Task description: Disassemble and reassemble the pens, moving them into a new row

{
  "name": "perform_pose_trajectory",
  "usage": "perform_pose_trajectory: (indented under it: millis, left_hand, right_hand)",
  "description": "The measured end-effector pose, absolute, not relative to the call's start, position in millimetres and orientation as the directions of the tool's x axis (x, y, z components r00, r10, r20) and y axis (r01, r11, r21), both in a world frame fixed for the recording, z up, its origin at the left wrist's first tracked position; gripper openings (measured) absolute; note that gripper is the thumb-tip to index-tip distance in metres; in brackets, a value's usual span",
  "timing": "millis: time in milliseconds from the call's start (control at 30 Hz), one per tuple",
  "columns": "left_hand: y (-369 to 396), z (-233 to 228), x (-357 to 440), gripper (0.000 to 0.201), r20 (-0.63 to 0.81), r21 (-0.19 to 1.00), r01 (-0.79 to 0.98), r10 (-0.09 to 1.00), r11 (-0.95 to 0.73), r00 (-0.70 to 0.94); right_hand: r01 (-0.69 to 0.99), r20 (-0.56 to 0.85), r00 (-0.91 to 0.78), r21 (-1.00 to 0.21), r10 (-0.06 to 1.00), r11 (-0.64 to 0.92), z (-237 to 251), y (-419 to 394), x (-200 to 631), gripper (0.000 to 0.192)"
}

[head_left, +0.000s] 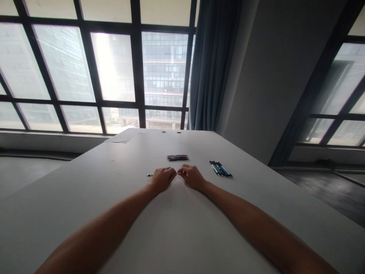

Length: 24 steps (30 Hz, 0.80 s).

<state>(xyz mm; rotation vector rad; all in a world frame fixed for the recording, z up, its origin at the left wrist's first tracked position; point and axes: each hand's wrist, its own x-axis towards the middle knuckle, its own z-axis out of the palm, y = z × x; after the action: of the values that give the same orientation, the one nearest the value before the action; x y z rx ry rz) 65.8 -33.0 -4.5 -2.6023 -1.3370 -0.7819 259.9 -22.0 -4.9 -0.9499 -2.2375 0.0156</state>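
Pen [150,175] lies clamped in both closed grips, left hand [162,179] and right hand [192,176] touching.

Two bare forearms, no sleeves, left hand [162,179], right hand [192,176]

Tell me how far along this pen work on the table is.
One small bundle of pens lies grouped ahead. The left hand and right hand hold a thin yellow-tipped pen between them. A row of blue, green and black pens lies untouched at right.
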Motion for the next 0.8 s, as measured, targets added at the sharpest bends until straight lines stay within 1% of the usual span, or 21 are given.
perform_pose_trajectory:
  millis: [100,233,367,533,667,800]
  left_hand:
    - [-34.1,-3.4,66.3,0.031,0.492,0.134,0.795,0.736,-0.592,0.465]
    - [-35.7,-1.9,67.4,0.031,0.479,0.138,0.827,0.767,-0.545,0.426]
    - [-36.4,-0.9,68.0,0.029,0.464,0.133,0.824,0.770,-0.550,0.439]
    - [-36.9,-0.6,68.2,0.028,0.460,0.114,0.827,0.767,-0.551,0.448]
    - [-37.4,0.3,68.2,0.029,0.457,0.121,0.825,0.768,-0.552,0.448]
    - [-38.5,2.0,68.0,0.029,0.454,0.137,0.812,0.764,-0.568,0.458]
  right_hand:
    - [0.657,0.590,-0.483,-0.244,0.647,0.713,-4.1,-23.6,259.6,0.008]
    - [0.740,0.589,-0.427,-0.208,0.686,0.639,-3.1,-24.9,259.4,0.009]
    - [0.768,0.562,-0.418,-0.201,0.714,0.608,-2.6,-24.7,259.3,0.011]
    - [0.818,0.566,-0.377,-0.169,0.733,0.550,-1.9,-24.1,257.5,0.011]
    - [0.803,0.565,-0.422,-0.130,0.709,0.582,-1.9,-24.1,257.7,0.011]
    - [0.755,0.562,-0.481,-0.124,0.673,0.643,-2.6,-24.0,260.0,0.014]
